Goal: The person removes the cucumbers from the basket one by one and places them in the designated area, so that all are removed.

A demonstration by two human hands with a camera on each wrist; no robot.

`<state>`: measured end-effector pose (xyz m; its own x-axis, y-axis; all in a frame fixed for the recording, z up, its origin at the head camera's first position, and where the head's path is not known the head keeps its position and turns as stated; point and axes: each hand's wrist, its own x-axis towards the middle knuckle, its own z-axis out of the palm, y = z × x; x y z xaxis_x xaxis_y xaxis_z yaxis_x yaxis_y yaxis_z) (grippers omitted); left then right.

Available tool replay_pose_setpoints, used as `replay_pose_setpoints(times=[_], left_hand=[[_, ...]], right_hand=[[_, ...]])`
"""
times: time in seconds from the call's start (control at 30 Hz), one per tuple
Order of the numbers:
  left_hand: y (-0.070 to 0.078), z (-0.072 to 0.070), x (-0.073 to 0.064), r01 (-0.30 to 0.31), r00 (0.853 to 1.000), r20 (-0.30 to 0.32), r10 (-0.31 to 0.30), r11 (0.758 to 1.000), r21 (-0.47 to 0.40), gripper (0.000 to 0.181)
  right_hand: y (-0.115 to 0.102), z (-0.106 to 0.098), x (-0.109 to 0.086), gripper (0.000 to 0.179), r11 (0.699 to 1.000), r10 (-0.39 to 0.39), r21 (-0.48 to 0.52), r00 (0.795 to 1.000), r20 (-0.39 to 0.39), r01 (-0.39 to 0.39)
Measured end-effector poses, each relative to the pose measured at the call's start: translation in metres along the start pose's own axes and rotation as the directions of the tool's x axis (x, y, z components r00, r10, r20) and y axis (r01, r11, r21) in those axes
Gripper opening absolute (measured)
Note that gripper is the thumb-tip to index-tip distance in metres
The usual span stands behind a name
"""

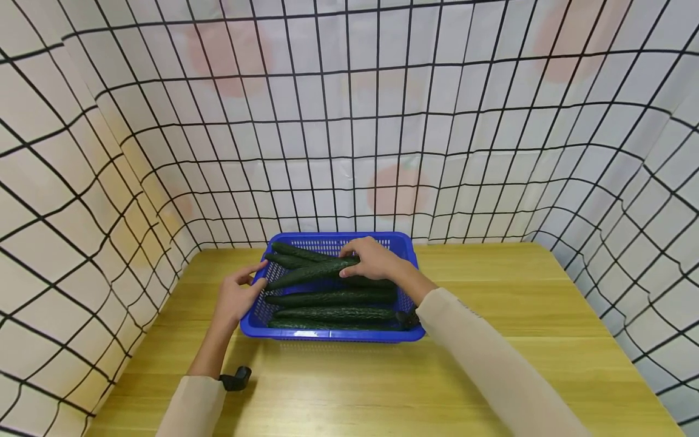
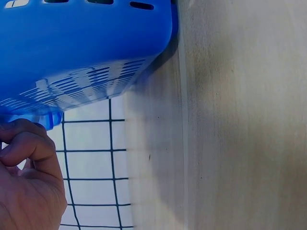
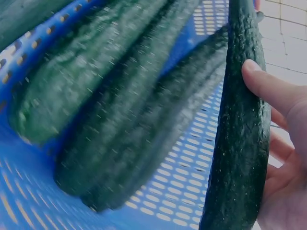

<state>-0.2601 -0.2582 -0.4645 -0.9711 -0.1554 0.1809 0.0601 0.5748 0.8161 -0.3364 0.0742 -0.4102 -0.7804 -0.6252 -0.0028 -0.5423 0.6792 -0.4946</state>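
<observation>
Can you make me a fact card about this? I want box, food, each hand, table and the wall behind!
box: blue basket with holes in its sides
food: several dark green cucumbers; some overlap, so the count is unclear
right hand: holds one cucumber
left hand: at the basket's left rim; hard to tell if it grips
table: wooden, under the basket
wall: whitish, with black grid lines

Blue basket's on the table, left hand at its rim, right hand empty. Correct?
Not quite: the right hand isn't empty. It holds a cucumber, as the right wrist view shows. The rest stands: blue basket on the table, left hand at its rim.
</observation>
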Motion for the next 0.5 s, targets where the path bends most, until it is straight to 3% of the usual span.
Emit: replay_pose_setpoints(times=[0.2,0.5], left_hand=[[-0.001,0.0,0.001,-0.004,1.0,0.002,0.004,1.0,-0.004,0.04],[-0.001,-0.001,0.002,0.002,1.0,0.013,-0.002,1.0,-0.01,0.041]], right_hand=[[-0.002,-0.021,-0.01,0.046,1.0,-0.015,-0.017,0.998,-0.058,0.014],[0.012,-0.045,-0.037,0.045,0.998,-0.066,-0.006,0.983,-0.17,0.066]])
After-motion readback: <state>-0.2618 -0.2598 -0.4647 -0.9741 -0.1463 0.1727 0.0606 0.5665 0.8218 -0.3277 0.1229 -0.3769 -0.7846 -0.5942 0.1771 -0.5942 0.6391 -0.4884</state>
